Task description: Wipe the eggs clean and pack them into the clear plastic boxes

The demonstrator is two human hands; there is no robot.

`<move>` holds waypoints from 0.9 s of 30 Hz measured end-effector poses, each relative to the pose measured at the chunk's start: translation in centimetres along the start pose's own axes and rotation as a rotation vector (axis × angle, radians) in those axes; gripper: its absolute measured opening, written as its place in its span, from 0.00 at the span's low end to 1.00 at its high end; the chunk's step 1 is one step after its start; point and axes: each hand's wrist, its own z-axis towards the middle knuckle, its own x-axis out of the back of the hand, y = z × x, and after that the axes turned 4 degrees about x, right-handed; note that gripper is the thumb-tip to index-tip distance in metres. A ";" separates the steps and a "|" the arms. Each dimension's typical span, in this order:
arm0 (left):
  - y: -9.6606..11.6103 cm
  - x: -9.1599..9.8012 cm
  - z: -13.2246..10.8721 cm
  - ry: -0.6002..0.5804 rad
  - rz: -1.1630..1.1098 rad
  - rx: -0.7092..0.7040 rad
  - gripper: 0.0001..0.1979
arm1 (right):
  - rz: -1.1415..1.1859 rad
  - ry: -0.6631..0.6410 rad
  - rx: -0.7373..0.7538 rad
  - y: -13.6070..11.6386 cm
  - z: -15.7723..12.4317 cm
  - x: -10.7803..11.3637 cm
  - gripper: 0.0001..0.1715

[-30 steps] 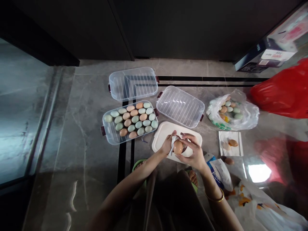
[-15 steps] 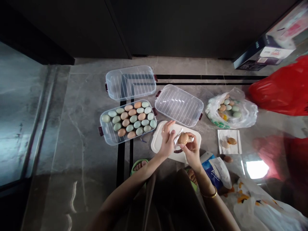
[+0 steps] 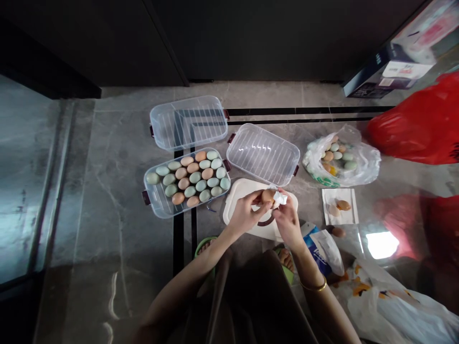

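Observation:
My left hand (image 3: 246, 213) is closed on a brown egg (image 3: 267, 195), held just above a white lid (image 3: 236, 203) on the floor. My right hand (image 3: 288, 220) pinches a crumpled white tissue (image 3: 280, 198) against the egg's right side. Left of the lid stands a clear tray (image 3: 155, 203) filled with several green and brown eggs. An empty clear tray (image 3: 263, 154) lies just beyond my hands.
A second empty clear tray (image 3: 188, 120) sits at the back. A plastic bag of eggs (image 3: 362, 165) lies to the right, with two eggs on a tissue sheet (image 3: 349, 216), a loose egg (image 3: 337, 232) and a blue tissue pack (image 3: 317, 248). Far right: a red bag (image 3: 419, 119) and a box (image 3: 394, 67).
The egg has gone from my right hand to my left, and the tissue from my left to my right. Both hands have moved slightly up over the white lid.

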 end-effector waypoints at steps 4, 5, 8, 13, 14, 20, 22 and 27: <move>-0.1 -0.4 -0.5 0.032 0.151 -0.076 0.16 | 0.151 0.102 -0.186 0.5 0.8 -0.1 0.28; -0.1 -0.7 -0.6 0.046 0.199 -0.096 0.16 | 0.157 0.099 -0.216 0.6 1.0 -0.3 0.30; -0.4 -1.4 -0.8 0.103 0.305 -0.104 0.17 | 0.166 0.041 -0.279 0.9 1.0 -1.1 0.33; -0.6 -1.8 -0.9 0.126 0.422 -0.082 0.16 | 0.163 0.027 -0.256 1.2 -0.2 -1.7 0.28; -0.5 -1.8 -0.9 0.114 0.459 -0.103 0.16 | 0.145 0.055 -0.213 1.3 -0.3 -1.6 0.27; -0.3 -2.0 -0.8 0.150 0.727 -0.370 0.17 | 0.180 0.212 -0.037 1.2 0.0 -1.7 0.18; -0.4 -2.0 -0.8 0.194 0.769 -0.452 0.18 | 0.232 0.224 -0.061 0.6 0.1 -2.2 0.16; -0.7 -1.7 -0.8 0.239 0.774 -0.605 0.17 | 0.387 0.309 -0.253 -0.7 0.3 -2.5 0.18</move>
